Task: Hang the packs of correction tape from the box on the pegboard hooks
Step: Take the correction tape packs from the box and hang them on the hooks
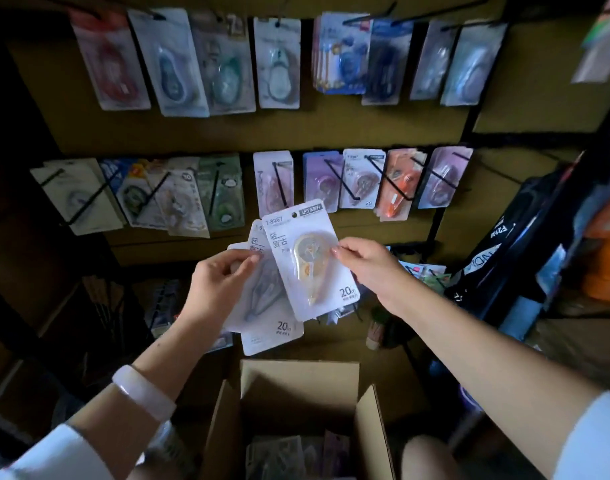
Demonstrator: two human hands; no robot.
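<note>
Landmark: the front pack [305, 261] of correction tape, white card with an orange-cream dispenser under a clear blister; all places below are given from it.
Right hand [367, 268]: it is at the right edge of the front pack, and its fingers [341, 250] pinch that edge at about mid-height, so they are closed on the card.
Left hand [220, 282]: it is to the left of the front pack and grasps a small fan of other packs [262, 306], which lie behind and below-left of it; I count at least 2, more I cannot tell.
Long axis: the front pack stands almost upright, a little tilted with its top toward the left; the "20m" print is at its bottom.
Hang hole [294, 214]: it is at the top end of the front pack, so it lies above and to the left of the right fingers.
Nearest hook [281, 183]: it is directly above the hang hole, in the lower row of the pegboard [331, 129], and already carries pink packs.
Nearer hand: the right one, in my judgement; it alone holds the front pack, so it should carry the hole up to a hook.
Box [298, 386]: it is below the front pack, open, with more packs inside.
</note>
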